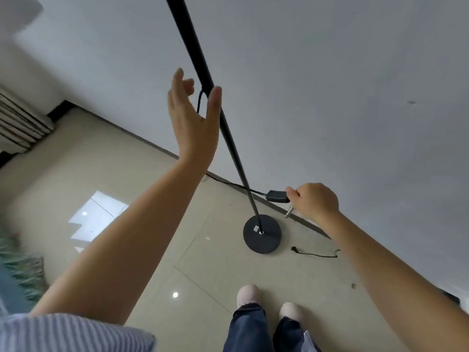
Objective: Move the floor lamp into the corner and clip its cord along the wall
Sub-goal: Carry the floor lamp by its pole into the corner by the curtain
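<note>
The black floor lamp stands near the white wall, its thin pole (pixel 229 138) rising from a round black base (pixel 264 241) on the tiled floor. My left hand (pixel 193 118) is raised beside the pole with fingers spread; the thumb lies against the pole, with no grip. A short loop of cord (pixel 199 102) hangs at the pole behind that hand. The black cord (pixel 228 184) runs along the foot of the wall to a small black box (pixel 275 196), which my right hand (pixel 314 201) pinches at its right end.
A silver cylindrical piece (pixel 289 212) sticks out just below my right hand, at the wall's foot. A thin black strand (pixel 314 254) lies on the floor right of the base. My feet (pixel 248 295) stand close by. A slatted white unit (pixel 20 123) stands far left.
</note>
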A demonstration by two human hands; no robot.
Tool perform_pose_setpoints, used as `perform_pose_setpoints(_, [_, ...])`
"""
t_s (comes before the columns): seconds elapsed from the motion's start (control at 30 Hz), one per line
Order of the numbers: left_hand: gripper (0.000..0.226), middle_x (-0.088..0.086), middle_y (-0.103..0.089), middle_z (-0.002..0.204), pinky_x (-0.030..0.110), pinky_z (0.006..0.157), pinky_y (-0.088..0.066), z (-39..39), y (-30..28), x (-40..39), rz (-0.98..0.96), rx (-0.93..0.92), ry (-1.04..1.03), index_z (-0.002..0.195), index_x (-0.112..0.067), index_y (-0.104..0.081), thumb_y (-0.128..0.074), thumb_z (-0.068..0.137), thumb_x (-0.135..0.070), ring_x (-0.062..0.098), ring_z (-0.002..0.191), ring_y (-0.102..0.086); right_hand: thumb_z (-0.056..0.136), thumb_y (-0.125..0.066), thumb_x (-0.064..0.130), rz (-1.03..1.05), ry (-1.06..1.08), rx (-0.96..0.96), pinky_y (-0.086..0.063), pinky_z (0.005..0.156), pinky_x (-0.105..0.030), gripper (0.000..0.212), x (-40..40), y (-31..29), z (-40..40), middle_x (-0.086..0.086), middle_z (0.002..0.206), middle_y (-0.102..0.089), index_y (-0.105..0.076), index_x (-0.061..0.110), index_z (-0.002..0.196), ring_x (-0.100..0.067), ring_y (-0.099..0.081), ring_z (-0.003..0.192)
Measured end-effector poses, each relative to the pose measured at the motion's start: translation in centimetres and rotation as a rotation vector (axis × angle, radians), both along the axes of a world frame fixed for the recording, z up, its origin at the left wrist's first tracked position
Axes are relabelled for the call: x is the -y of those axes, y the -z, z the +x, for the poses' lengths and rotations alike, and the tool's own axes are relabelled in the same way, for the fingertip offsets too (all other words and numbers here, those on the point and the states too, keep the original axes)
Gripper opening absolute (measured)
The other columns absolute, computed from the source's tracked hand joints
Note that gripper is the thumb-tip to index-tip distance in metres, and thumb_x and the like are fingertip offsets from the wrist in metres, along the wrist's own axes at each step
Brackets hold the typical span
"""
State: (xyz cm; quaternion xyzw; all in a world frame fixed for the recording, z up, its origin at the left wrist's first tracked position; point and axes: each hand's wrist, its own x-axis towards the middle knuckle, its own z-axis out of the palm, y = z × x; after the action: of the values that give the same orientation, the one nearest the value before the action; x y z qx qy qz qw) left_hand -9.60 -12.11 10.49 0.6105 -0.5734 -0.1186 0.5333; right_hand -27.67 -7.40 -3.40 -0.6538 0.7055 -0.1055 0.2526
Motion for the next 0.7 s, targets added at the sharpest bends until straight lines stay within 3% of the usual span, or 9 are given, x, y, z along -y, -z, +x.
perform_pose_setpoints(0.07, [0.040,-0.010,-0.054,0.092,0.016,0.084,-0.041,-0.5,-2.4,1.6,-0.012,0.051,0.019,0.121,-0.007,-0.047,-0.056,0.087,-0.025,0.011,0.095,-0.050,0.084,-0.047,0.023,-0.081,-0.022,-0.020,-0.015,0.044,-0.023,0.049,1.6,-2.0,1.0,-0.002,0.042,-0.026,-0.028,0.012,0.041,-0.018,-0.024,0.042])
perform_pose_setpoints(0.1, [0.032,-0.005,-0.059,0.091,0.013,0.079,-0.040,-0.5,-3.2,2.3,-0.002,0.093,0.009,0.116,-0.009,-0.051,-0.054,0.088,-0.025,0.014,0.093,-0.054,0.081,-0.050,0.021,-0.118,-0.028,0.009,-0.016,0.044,-0.022,0.041,2.4,-2.9,1.5,-0.001,0.044,-0.029,-0.036,0.010,0.044,-0.020,-0.029,0.045])
perform_pose_setpoints(0.17, [0.020,0.007,-0.065,0.093,0.023,0.071,-0.040,-0.3,-4.0,3.1,0.021,0.200,-0.048,0.105,-0.009,-0.053,-0.050,0.090,-0.022,0.024,0.092,-0.058,0.079,-0.054,0.021,-0.160,-0.023,0.101,-0.027,0.048,-0.023,0.017,4.2,-4.5,2.7,-0.001,0.056,-0.044,-0.057,0.007,0.069,-0.022,-0.043,0.058])
perform_pose_setpoints(0.27, [0.016,-0.002,-0.048,0.063,0.031,0.059,-0.035,1.2,-4.0,3.4,0.130,0.257,-0.054,0.084,-0.012,-0.039,-0.044,0.093,-0.024,0.030,0.070,-0.051,0.080,-0.057,0.031,-0.091,-0.078,0.235,-0.038,0.066,-0.029,0.030,6.5,-5.8,5.1,0.002,0.082,-0.053,-0.058,0.013,0.103,-0.019,-0.048,0.078])
perform_pose_setpoints(0.4, [0.023,-0.007,-0.035,0.055,0.030,0.053,-0.031,5.1,-4.1,3.8,0.191,0.296,-0.063,0.079,-0.010,-0.035,-0.042,0.094,-0.025,0.025,0.058,-0.042,0.081,-0.056,0.034,0.059,-0.265,0.295,-0.037,0.080,-0.030,0.042,8.7,-5.6,9.9,-0.001,0.114,-0.057,-0.051,0.018,0.121,-0.020,-0.051,0.106])
perform_pose_setpoints(0.47, [0.024,-0.007,-0.034,0.054,0.029,0.044,-0.026,7.3,-4.3,3.9,0.209,0.322,-0.060,0.076,-0.011,-0.034,-0.043,0.094,-0.025,0.017,0.049,-0.038,0.080,-0.056,0.035,0.151,-0.325,0.317,-0.041,0.080,-0.033,0.027,9.7,-5.3,12.7,-0.002,0.106,-0.062,-0.061,0.021,0.103,-0.021,-0.054,0.102])
perform_pose_setpoints(0.5, [0.026,-0.007,-0.034,0.053,0.027,0.041,-0.024,8.5,-4.2,4.0,0.219,0.324,-0.063,0.073,-0.013,-0.034,-0.043,0.094,-0.025,0.012,0.046,-0.035,0.079,-0.057,0.036,0.186,-0.329,0.330,-0.043,0.073,-0.033,0.016,10.0,-5.1,14.1,-0.001,0.087,-0.064,-0.064,0.022,0.080,-0.021,-0.057,0.088])
perform_pose_setpoints(0.57, [0.034,-0.007,-0.033,0.052,0.025,0.040,-0.022,11.1,-4.1,4.0,0.230,0.317,-0.089,0.063,-0.018,-0.030,-0.043,0.094,-0.024,0.008,0.045,-0.033,0.077,-0.058,0.037,0.221,-0.311,0.358,-0.033,0.055,-0.029,0.037,10.6,-4.9,17.0,0.004,0.055,-0.046,-0.043,0.023,0.046,-0.015,-0.046,0.057])
perform_pose_setpoints(0.7, [0.027,-0.006,-0.032,0.051,0.025,0.041,-0.024,17.4,-3.8,4.1,0.249,0.255,-0.135,0.073,-0.009,-0.033,-0.043,0.094,-0.022,0.008,0.046,-0.033,0.081,-0.050,0.026,0.148,-0.351,0.280,-0.027,0.046,-0.026,0.039,10.9,-3.9,23.4,0.006,0.051,-0.040,-0.032,0.023,0.046,-0.011,-0.037,0.046])
